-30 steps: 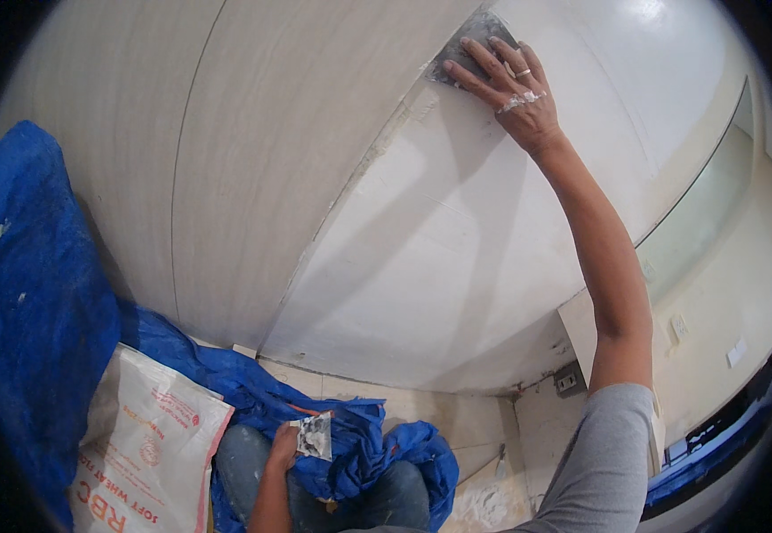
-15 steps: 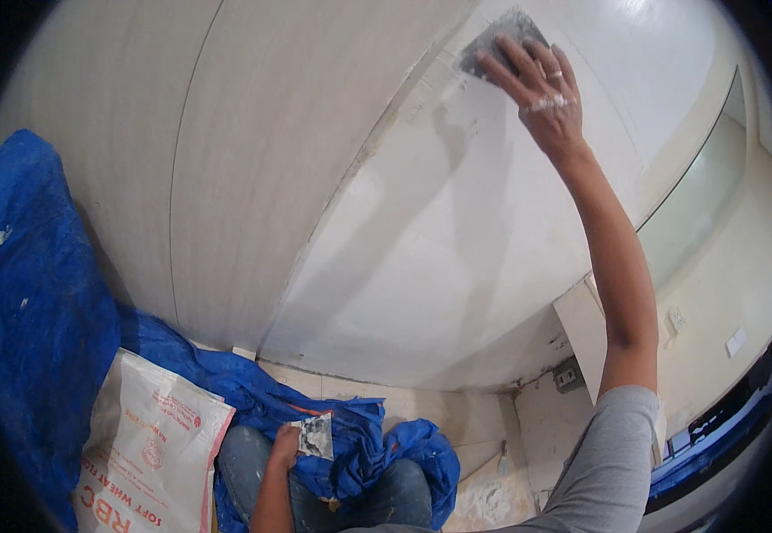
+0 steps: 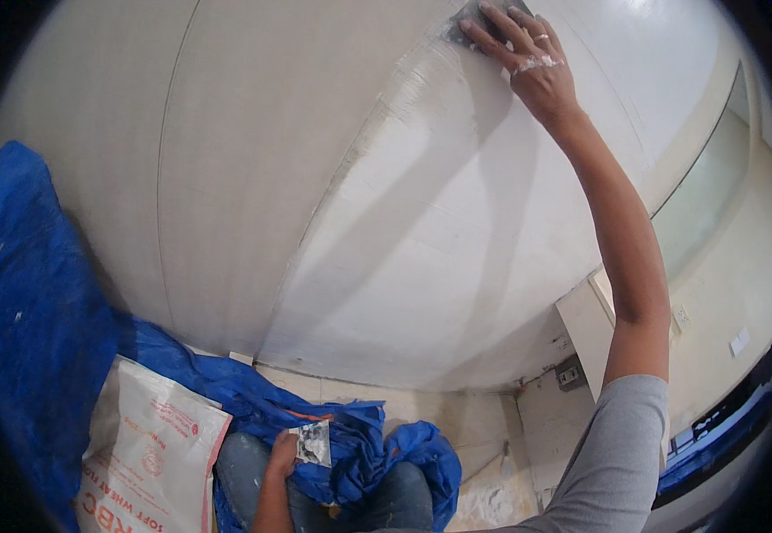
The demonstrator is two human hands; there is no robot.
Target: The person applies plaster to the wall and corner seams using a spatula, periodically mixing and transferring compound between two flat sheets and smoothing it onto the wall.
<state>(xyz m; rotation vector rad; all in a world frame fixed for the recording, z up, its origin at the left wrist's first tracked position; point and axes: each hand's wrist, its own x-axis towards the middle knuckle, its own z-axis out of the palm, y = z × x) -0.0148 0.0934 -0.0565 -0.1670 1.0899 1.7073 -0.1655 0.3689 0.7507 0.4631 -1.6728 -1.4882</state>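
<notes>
White wall (image 3: 421, 293) behind, right hand (image 3: 541, 78) grips dark scraper (image 3: 469, 13), left hand (image 3: 284, 450) smeared scraper (image 3: 315, 444), and sack (image 3: 168, 444) hides its inside.

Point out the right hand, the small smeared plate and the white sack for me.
Right hand (image 3: 543, 82): head view, on its back.
Small smeared plate (image 3: 316, 444): head view, on its flat face.
White sack (image 3: 155, 444): head view, middle of its printed side.

The right arm (image 3: 615, 213) reaches far up, bent gently at the elbow; the right hand (image 3: 541, 87) lies palm down, 4 fingers (image 3: 490, 43) fanned, white smears across its back. The left hand (image 3: 284, 450) sits low, fingers curled.
</notes>
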